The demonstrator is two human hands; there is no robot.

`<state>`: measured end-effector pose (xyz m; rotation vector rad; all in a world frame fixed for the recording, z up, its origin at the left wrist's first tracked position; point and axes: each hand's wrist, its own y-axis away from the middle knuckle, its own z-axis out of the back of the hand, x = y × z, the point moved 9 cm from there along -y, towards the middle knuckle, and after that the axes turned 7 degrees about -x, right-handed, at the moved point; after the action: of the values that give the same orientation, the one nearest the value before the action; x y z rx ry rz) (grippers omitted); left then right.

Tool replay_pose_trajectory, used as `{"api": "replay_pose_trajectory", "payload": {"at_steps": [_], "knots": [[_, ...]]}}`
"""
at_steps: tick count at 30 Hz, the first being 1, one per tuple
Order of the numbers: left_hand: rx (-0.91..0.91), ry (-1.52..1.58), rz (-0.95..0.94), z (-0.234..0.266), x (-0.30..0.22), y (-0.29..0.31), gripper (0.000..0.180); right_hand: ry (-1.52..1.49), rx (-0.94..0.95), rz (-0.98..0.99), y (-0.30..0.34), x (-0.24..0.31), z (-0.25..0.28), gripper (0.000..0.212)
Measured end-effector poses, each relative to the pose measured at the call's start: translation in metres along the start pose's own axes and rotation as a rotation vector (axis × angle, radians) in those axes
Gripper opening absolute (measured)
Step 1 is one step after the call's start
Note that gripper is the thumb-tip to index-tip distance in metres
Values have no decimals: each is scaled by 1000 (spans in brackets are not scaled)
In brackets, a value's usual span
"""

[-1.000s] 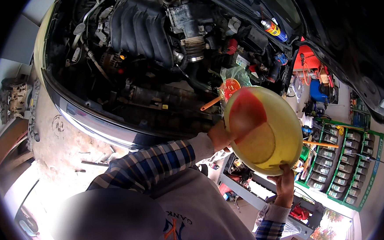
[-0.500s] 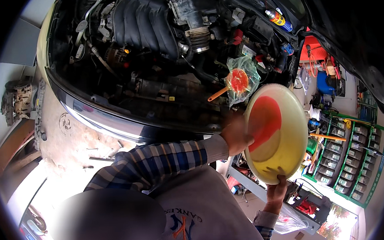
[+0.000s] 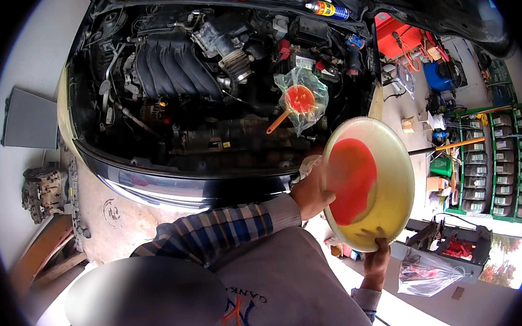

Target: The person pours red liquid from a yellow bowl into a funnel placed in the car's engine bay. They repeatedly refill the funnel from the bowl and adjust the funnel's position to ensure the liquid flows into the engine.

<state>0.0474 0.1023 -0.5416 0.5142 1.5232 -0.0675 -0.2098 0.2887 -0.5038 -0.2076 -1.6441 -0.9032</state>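
Observation:
A pale yellow plastic basin is tilted up on its side in front of the car's right corner. Red liquid is pooled in its left part. My right hand grips the lower rim from outside, its fingers showing darkly through the wall. On the left rim, my left hand is closed with the thumb at the edge; a pale, crumpled patch beside it is unclear. Beyond the basin, a ladle with an orange handle and a red bowl lies on clear plastic film over the engine bay.
The open engine bay holds a black ribbed engine cover and a ribbed intake hose. A spray can lies along its far edge. Storage racks stand at right. A grey panel and metal part are at left.
The view has shifted, so the engine bay sits lower and further left. My left hand, blurred over the basin's edge before, is now steadier at the rim. The red pool looks broader.

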Motion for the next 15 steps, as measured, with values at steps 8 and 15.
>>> {"api": "replay_pose_trajectory", "payload": {"at_steps": [8, 15], "knots": [[11, 5, 97, -57, 36, 21, 67, -103, -109, 2, -4, -25, 72, 43], [-14, 32, 69, -94, 66, 40, 70, -87, -177, 37, -13, -34, 119, 34]]}}
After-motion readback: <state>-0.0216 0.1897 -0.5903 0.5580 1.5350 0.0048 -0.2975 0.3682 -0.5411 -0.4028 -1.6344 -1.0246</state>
